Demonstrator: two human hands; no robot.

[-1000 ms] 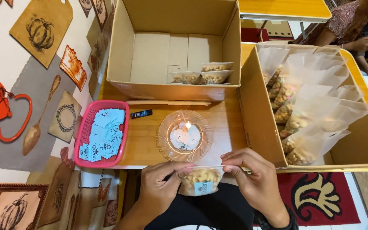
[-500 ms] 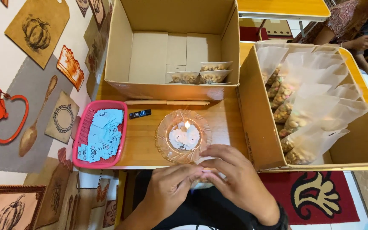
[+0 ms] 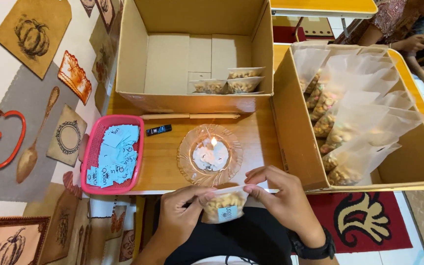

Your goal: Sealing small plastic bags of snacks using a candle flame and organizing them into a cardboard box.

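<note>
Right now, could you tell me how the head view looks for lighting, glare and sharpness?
In the head view the light is bright and even, with soft shadows; the lit candle on the glass plate gives a small bright spot; the clear bags in the right box show mild sheen; the small bag of nuts, held by the left hand and right hand, is sharp; wide-angle bending shows at the edges.

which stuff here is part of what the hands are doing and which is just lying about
In use: left hand and right hand holding the small nut bag; lit candle dish; pink label basket; box of filled bags; box of sealed packs.

Lying about: black lighter; wooden stick.
</note>
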